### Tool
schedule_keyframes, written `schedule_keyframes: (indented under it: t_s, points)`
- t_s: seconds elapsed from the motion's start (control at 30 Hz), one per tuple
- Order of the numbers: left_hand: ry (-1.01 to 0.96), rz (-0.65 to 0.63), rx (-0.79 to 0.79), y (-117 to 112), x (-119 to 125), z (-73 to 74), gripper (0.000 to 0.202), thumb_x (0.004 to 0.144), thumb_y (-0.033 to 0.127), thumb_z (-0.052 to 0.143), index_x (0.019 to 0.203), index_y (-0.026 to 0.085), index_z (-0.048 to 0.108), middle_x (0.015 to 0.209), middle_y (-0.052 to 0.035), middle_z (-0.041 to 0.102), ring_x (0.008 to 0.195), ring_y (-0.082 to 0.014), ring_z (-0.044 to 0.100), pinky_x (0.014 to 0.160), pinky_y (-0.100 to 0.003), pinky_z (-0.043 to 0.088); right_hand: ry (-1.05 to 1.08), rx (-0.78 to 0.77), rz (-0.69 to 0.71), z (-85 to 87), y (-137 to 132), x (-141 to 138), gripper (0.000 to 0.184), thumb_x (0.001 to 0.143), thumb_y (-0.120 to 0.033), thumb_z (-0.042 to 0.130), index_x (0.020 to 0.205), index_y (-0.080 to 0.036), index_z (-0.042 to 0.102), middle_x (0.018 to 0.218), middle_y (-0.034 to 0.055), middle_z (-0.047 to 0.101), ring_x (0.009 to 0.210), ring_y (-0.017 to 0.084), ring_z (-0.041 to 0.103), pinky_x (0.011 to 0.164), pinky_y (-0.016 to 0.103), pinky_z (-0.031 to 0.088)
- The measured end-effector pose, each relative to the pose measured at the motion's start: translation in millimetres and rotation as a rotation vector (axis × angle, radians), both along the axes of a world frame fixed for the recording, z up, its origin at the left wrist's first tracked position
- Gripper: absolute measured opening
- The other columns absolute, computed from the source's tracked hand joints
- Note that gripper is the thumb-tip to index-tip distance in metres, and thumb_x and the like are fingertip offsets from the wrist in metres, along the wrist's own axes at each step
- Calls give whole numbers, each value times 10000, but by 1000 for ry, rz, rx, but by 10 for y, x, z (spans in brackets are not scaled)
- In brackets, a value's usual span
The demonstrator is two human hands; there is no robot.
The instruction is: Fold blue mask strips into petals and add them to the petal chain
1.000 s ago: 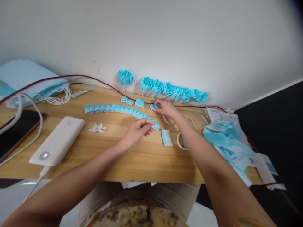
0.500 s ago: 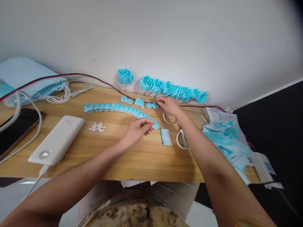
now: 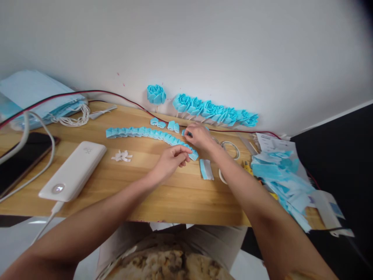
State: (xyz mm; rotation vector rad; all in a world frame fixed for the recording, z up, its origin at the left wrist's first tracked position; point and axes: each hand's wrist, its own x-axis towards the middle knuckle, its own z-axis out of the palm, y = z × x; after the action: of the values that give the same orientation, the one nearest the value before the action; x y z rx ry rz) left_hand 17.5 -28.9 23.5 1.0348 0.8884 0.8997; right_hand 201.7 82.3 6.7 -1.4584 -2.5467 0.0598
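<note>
My left hand [image 3: 171, 160] is closed, thumb and index finger together, at the right end of a long row of overlapping folded light-blue petals [image 3: 142, 132]; whether anything is between its fingertips is hidden. Further back, my right hand [image 3: 200, 137] bends its fingers down around a small folded blue petal [image 3: 183, 132], mostly covered by the hand. To its left lie more folded petals, a pair [image 3: 173, 126] and another pair [image 3: 157, 123]. A flat blue-and-white piece of fabric [image 3: 206, 169] rests in front, beside the right forearm.
Blue flowers [image 3: 210, 109] on white sticks lean on the wall. Tape rolls [image 3: 231, 149] and blue scraps [image 3: 279, 171] lie right. At left are a white power bank [image 3: 72, 171], a phone [image 3: 26, 159], a sheet stack [image 3: 43, 93] and white strips [image 3: 121, 156]. A red-black cable [image 3: 116, 93] crosses behind.
My right hand has moved left and slightly toward me, now over the folded petals, with its fingers curled down. My left hand has stayed at the end of the row.
</note>
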Motion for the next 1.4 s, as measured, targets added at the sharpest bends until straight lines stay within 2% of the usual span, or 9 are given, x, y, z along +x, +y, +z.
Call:
schedule_keyframes:
  t_s: [0.13,0.33,0.53,0.67,0.8,0.93,1.1,1.27,1.4]
  points:
    - [-2,-5,-7,-9,-1,13,113,841,134,563,861,157,672,689,17,633,601,-87,528,614,-226,430,50,141,35,21,-50,68,155,937,-213,550,908,-201,702,1011,101,689,1031,267,586,922,375,443]
    - [-2,3,-31,8,6,27,128,850,103,545,847,151,665,672,22,622,589,-83,523,607,-222,422,27,324,24,-10,22,-8,334,1047,-283,374,1021,-189,693,1098,129,651,1069,269,561,951,385,437]
    - [8,10,-22,-2,0,37,126,851,104,552,852,155,668,682,19,630,595,-84,523,611,-222,428,-6,172,-11,-122,62,-26,359,1044,-295,385,1047,-207,734,1144,114,694,1071,260,614,930,371,472]
    - [10,6,-22,-6,3,17,132,850,104,551,843,158,671,683,17,628,595,-83,517,611,-222,430,123,102,9,-41,58,144,381,1031,-264,388,1197,-199,725,1226,113,721,1154,258,635,1017,382,470]
    - [8,0,-14,-3,4,2,114,845,127,567,848,162,675,690,15,634,598,-87,521,614,-227,435,96,59,-194,134,88,351,381,1000,-210,412,1215,-187,725,1254,115,738,1158,278,665,997,394,480]
    - [13,-1,-28,-5,1,15,111,844,130,567,851,160,674,691,16,634,600,-88,527,618,-230,438,-59,-49,-341,198,115,433,266,950,-247,535,1037,-198,782,1082,103,792,985,287,717,831,364,495]
    - [15,1,-37,1,7,9,111,840,125,561,844,157,668,678,20,630,590,-84,529,611,-226,432,-12,-155,-319,131,99,360,201,890,-379,674,949,-216,774,887,35,798,774,201,706,639,288,422]
    - [21,-6,-24,11,5,-20,100,831,138,574,843,161,670,682,20,632,588,-86,532,609,-229,431,-23,-158,-268,66,39,308,117,870,-261,657,908,-216,759,848,17,789,744,181,681,640,278,394]
    - [25,-4,-25,7,1,-18,120,840,130,562,853,162,677,691,19,634,597,-87,532,617,-230,436,-33,-94,-269,87,12,287,172,892,-213,580,906,-222,751,900,45,785,803,212,676,684,299,406]
